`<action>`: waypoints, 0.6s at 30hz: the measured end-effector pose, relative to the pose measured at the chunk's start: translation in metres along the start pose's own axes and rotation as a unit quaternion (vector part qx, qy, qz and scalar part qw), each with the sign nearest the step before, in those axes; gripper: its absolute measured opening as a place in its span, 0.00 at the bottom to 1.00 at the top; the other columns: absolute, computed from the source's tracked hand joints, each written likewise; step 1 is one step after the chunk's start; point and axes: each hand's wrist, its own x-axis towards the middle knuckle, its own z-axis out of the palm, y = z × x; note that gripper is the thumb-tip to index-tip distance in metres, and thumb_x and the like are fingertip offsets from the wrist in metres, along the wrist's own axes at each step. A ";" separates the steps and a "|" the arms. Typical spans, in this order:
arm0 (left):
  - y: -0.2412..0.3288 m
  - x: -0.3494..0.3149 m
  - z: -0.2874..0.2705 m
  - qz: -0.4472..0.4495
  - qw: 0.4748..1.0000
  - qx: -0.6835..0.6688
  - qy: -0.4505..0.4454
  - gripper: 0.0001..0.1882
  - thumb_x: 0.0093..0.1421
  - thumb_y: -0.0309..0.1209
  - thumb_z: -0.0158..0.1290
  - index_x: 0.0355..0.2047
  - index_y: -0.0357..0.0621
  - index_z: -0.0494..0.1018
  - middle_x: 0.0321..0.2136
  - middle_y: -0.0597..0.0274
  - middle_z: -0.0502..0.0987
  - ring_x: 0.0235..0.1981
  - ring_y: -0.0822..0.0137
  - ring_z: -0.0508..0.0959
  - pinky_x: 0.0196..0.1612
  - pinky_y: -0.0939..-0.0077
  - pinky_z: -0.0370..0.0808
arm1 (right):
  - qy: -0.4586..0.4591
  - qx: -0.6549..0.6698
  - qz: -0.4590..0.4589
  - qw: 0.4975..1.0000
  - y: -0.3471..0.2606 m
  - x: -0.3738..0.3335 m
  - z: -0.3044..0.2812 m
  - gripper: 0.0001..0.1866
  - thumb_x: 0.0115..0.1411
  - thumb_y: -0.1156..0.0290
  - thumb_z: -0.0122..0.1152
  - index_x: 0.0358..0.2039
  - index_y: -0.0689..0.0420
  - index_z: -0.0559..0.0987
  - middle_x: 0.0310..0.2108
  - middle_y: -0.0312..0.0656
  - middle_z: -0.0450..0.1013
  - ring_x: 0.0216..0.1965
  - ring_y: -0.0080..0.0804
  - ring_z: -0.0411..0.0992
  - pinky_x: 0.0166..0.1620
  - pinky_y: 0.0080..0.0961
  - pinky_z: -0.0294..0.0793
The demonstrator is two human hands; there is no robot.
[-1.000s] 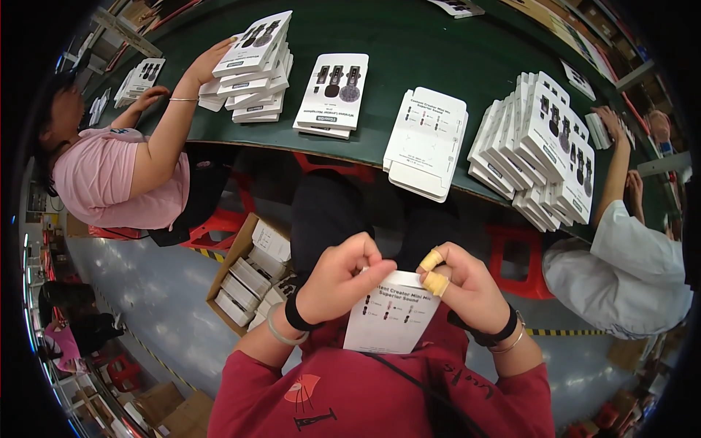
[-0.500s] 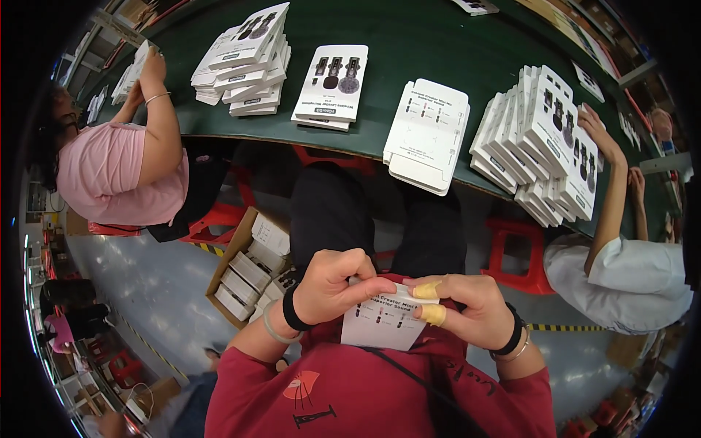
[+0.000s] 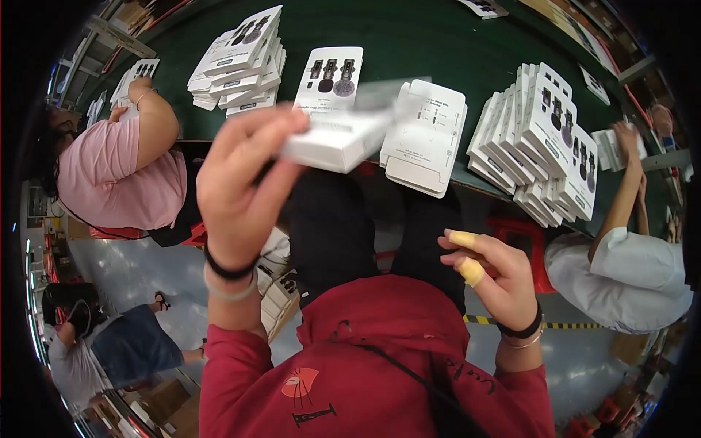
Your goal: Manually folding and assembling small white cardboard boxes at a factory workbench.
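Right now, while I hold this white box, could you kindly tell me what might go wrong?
The white box is held by the left hand alone, with the right hand apart from it, so it could slip. The flat white cartons jut past the near edge of the table; a bump might knock them off. The leaning box pile on the right could slide if jostled.

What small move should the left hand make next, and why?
Probably lower the white carton onto the microphone-box pile on the green table: the left hand grips the carton at one end, and it overlaps that pile in view. The right hand is empty, fingers apart.
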 end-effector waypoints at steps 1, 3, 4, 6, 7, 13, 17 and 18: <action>-0.016 0.007 0.008 0.023 0.999 0.025 0.019 0.19 0.53 0.18 0.61 0.47 0.39 0.80 0.50 0.51 0.78 0.48 0.52 0.79 0.52 0.67 0.75 | 0.002 0.015 0.020 1.000 0.005 0.002 0.000 0.19 0.62 0.77 0.60 0.55 0.63 0.77 0.44 0.45 0.80 0.40 0.28 0.80 0.43 0.22 0.79; -0.053 0.012 0.028 0.046 0.997 0.054 0.042 0.20 0.54 0.17 0.60 0.48 0.41 0.80 0.52 0.50 0.77 0.52 0.51 0.78 0.55 0.66 0.73 | -0.037 0.004 0.021 0.999 0.012 0.006 0.006 0.18 0.63 0.77 0.60 0.54 0.63 0.78 0.43 0.45 0.80 0.39 0.28 0.80 0.43 0.22 0.79; -0.073 0.010 0.039 0.049 0.995 0.076 0.052 0.20 0.55 0.16 0.59 0.48 0.42 0.80 0.54 0.50 0.76 0.56 0.50 0.75 0.57 0.64 0.72 | -0.075 -0.009 0.022 0.997 0.014 0.009 0.010 0.18 0.63 0.77 0.59 0.54 0.63 0.78 0.43 0.45 0.81 0.39 0.28 0.80 0.43 0.22 0.79; -0.107 0.004 0.059 0.053 0.992 0.093 0.060 0.20 0.55 0.16 0.58 0.48 0.44 0.81 0.55 0.50 0.75 0.60 0.49 0.73 0.59 0.63 0.71 | -0.110 -0.022 0.026 0.993 0.018 0.011 0.013 0.18 0.63 0.77 0.59 0.54 0.63 0.78 0.42 0.44 0.81 0.39 0.29 0.81 0.43 0.22 0.79; -0.121 -0.002 0.065 0.021 0.993 0.099 0.055 0.19 0.56 0.17 0.58 0.48 0.45 0.80 0.56 0.50 0.74 0.61 0.48 0.71 0.60 0.61 0.70 | -0.132 -0.026 0.023 0.991 0.020 0.011 0.015 0.17 0.64 0.76 0.59 0.53 0.62 0.78 0.41 0.45 0.81 0.38 0.32 0.80 0.42 0.23 0.79; -0.130 -0.016 0.082 0.003 0.979 0.203 0.023 0.18 0.58 0.21 0.58 0.50 0.46 0.79 0.57 0.49 0.73 0.62 0.47 0.69 0.60 0.60 0.70 | -0.165 -0.044 0.041 0.984 0.031 0.007 0.012 0.15 0.65 0.72 0.58 0.51 0.60 0.79 0.38 0.46 0.80 0.37 0.40 0.80 0.42 0.28 0.78; -0.092 -0.019 0.099 0.024 0.947 0.317 0.038 0.17 0.59 0.25 0.58 0.50 0.43 0.77 0.52 0.49 0.76 0.55 0.47 0.74 0.56 0.60 0.73 | -0.130 -0.027 0.037 0.991 0.035 0.009 0.011 0.15 0.65 0.72 0.57 0.51 0.60 0.79 0.37 0.45 0.80 0.37 0.40 0.80 0.42 0.29 0.78; -0.081 -0.022 0.110 0.005 0.979 0.201 0.018 0.17 0.59 0.28 0.59 0.50 0.40 0.76 0.49 0.49 0.75 0.50 0.47 0.76 0.52 0.60 0.74 | -0.129 -0.026 0.037 0.991 0.036 0.010 0.012 0.15 0.65 0.72 0.57 0.51 0.60 0.79 0.37 0.45 0.80 0.37 0.40 0.80 0.42 0.29 0.78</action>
